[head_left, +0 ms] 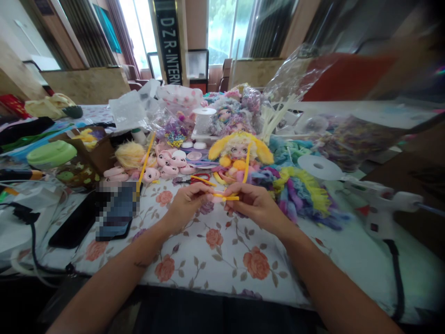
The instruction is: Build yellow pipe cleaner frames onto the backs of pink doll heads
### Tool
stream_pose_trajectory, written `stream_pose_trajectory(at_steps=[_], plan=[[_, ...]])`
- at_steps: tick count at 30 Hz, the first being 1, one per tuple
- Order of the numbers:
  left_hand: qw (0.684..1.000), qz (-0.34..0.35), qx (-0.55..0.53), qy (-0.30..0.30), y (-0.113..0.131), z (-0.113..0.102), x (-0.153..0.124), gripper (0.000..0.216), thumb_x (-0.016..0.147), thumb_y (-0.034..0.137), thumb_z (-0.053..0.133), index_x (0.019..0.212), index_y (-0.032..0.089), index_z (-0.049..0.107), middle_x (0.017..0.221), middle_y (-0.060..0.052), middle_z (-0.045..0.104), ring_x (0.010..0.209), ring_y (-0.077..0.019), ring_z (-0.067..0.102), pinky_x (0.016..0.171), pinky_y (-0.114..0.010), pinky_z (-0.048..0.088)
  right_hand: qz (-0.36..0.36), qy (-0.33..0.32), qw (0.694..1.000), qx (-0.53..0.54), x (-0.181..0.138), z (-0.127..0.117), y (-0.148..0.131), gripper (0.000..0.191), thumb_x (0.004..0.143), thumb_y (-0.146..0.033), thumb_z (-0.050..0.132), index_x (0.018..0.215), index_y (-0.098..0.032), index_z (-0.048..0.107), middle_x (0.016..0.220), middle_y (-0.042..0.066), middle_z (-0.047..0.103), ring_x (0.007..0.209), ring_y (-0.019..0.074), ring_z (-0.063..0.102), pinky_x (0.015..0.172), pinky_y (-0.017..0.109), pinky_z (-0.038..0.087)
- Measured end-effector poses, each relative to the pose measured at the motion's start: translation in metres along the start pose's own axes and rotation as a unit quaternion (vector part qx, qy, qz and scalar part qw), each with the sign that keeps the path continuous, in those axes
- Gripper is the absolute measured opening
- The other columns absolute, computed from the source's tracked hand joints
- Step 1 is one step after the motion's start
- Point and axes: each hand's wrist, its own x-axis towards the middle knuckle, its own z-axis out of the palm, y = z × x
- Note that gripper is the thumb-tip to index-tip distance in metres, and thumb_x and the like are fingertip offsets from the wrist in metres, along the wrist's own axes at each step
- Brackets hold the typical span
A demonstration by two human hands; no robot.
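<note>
While yellow strip [232, 198] in hands [190, 204], yellow pieces [89, 138] in brown box [100, 155]

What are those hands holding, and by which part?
A yellow strip, pinched near one end by the right hand. What the left hand grips is unclear.

bright windows [220, 32] | dark curtains [271, 35] | lettered pillar [169, 46] | floral-covered table [229, 250]

Rose-print tablecloth [232, 246]; on it black phone [75, 220], pink doll faces [169, 159], red-handled tool [206, 176], white glue gun [378, 206].
</note>
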Motion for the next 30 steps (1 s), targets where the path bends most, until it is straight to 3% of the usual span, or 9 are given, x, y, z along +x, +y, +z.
stream_pose_trajectory(at_steps=[7, 14, 23, 30], plan=[[0.997, -0.052, -0.063, 0.005, -0.005, 0.004, -0.003, 0.021, 0.076, 0.035, 0.067, 0.085, 0.017, 0.069, 0.08, -0.002, 0.064, 0.067, -0.0097, 0.053, 0.061, -0.021, 0.042, -0.017, 0.067, 0.998, -0.004, 0.001, 0.006, 0.003, 0.018, 0.066, -0.025, 0.077, 0.075, -0.016, 0.063, 0.06, -0.005, 0.052, 0.044, 0.004, 0.044, 0.04, 0.018, 0.036], [0.996, -0.056, -0.072, 0.022, 0.0, 0.007, -0.005, 0.022, 0.075, 0.036, 0.068, 0.087, 0.017, 0.071, 0.078, -0.002, 0.065, 0.063, -0.0091, 0.053, 0.059, -0.022, 0.044, -0.028, 0.094, 0.995, 0.01, 0.0, 0.009, 0.003, 0.017, 0.065, -0.026, 0.078, 0.073, -0.017, 0.066, 0.057, -0.005, 0.053, 0.043, 0.0047, 0.045, 0.038, 0.018, 0.038], [0.999, 0.029, 0.026, 0.011, 0.009, 0.007, -0.005, 0.018, 0.08, 0.033, 0.062, 0.088, 0.021, 0.072, 0.085, -0.003, 0.069, 0.077, -0.0129, 0.059, 0.067, -0.023, 0.047, 0.011, 0.107, 0.993, 0.045, 0.0, 0.009, 0.005, 0.023, 0.061, -0.031, 0.079, 0.075, -0.017, 0.066, 0.05, -0.005, 0.056, 0.04, 0.006, 0.047, 0.037, 0.018, 0.039], [0.994, 0.064, 0.083, 0.02, 0.011, 0.007, -0.008, 0.022, 0.071, 0.036, 0.071, 0.086, 0.019, 0.072, 0.085, -0.006, 0.067, 0.062, -0.0105, 0.052, 0.05, -0.022, 0.043, 0.033, 0.103, 0.994, 0.034, -0.001, 0.01, 0.004, 0.024, 0.06, -0.031, 0.08, 0.072, -0.016, 0.066, 0.047, -0.006, 0.053, 0.039, 0.0068, 0.048, 0.037, 0.019, 0.04]])
